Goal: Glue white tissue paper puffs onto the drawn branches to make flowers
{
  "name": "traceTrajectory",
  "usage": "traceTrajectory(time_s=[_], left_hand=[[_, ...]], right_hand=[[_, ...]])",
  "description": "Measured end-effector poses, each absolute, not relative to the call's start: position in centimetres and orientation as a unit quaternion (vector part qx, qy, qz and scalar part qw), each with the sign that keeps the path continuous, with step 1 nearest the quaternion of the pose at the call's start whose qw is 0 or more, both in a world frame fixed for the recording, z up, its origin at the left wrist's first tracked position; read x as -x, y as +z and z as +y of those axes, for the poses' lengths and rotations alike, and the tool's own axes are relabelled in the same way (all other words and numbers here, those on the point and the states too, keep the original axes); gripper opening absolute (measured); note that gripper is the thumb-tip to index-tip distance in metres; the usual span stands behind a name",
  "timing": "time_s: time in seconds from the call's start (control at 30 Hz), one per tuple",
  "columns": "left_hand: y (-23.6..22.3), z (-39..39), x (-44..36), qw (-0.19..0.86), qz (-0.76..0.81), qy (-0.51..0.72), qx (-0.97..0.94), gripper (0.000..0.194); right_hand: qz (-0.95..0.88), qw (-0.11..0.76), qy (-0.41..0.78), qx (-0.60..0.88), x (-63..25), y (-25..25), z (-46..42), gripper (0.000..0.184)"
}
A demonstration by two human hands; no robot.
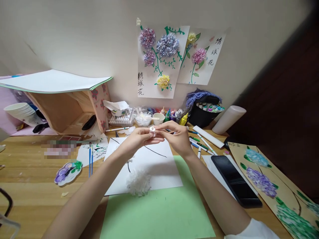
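Observation:
A small white rolled piece, which looks like paper (152, 130), is pinched between both hands above the sheet. My left hand (140, 140) closes its fingers on it from the left. From the right, the fingertips of my right hand (178, 136) press against the same roll. Below them lies a white sheet (163, 171) with thin black painted lines. A fluffy white paper pompom (139, 182) rests at the sheet's front edge. Under the sheet is a light green board (157, 215).
A paint palette (67, 172) and blue brushes (91, 161) lie left. A phone (236, 181) and a flower painting (264, 186) are at right. Behind stand a paper cup (159, 118), paint bottles (183, 119), a black pen bag (203, 114) and scattered markers (203, 145).

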State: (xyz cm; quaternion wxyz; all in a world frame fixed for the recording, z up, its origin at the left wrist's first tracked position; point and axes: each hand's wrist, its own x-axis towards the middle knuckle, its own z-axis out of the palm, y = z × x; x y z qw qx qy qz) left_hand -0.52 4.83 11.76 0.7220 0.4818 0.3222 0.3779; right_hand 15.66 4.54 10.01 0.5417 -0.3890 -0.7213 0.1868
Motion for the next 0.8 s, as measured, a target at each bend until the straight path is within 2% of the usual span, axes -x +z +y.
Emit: traceTrajectory(time_s=[0.07,0.13,0.23,0.3,0.43,0.53,0.67,0.73,0.8], left_hand=[[11.9,5.0,0.5,0.767,0.269,0.399,-0.425,0.016],[12.0,4.9,0.3,0.795,0.223,0.424,-0.372,0.020],[12.1,4.6,0.0,0.800,0.212,0.438,-0.350,0.036],[12.1,4.1,-0.2,0.788,0.226,0.421,-0.389,0.049],[12.2,3.4,-0.3,0.761,0.223,0.355,-0.495,0.067],[12.7,3.4,0.1,0.736,0.256,0.345,-0.523,0.077],[13.5,4.2,1.7,0.692,0.353,0.397,-0.488,0.095],[13.6,4.7,2.8,0.652,0.382,0.450,-0.475,0.096],[13.5,5.1,3.5,0.623,0.394,0.477,-0.479,0.093]], right_hand=[[-0.745,0.527,0.138,0.385,-15.0,9.6,4.6,0.021],[-0.801,0.474,0.078,0.357,-14.3,9.2,4.6,0.033],[-0.852,0.399,0.009,0.338,-13.5,8.9,4.4,0.042],[-0.852,0.393,0.003,0.347,-13.5,9.0,4.4,0.039],[-0.854,0.418,0.096,0.293,-14.6,9.4,5.0,0.019],[-0.819,0.468,0.175,0.282,-14.9,9.8,5.3,0.012],[-0.691,0.591,0.278,0.309,-14.3,12.0,2.6,0.025],[-0.708,0.580,0.312,0.254,-14.3,13.6,-0.4,0.031],[-0.765,0.525,0.314,0.204,-14.4,14.6,-3.8,0.039]])
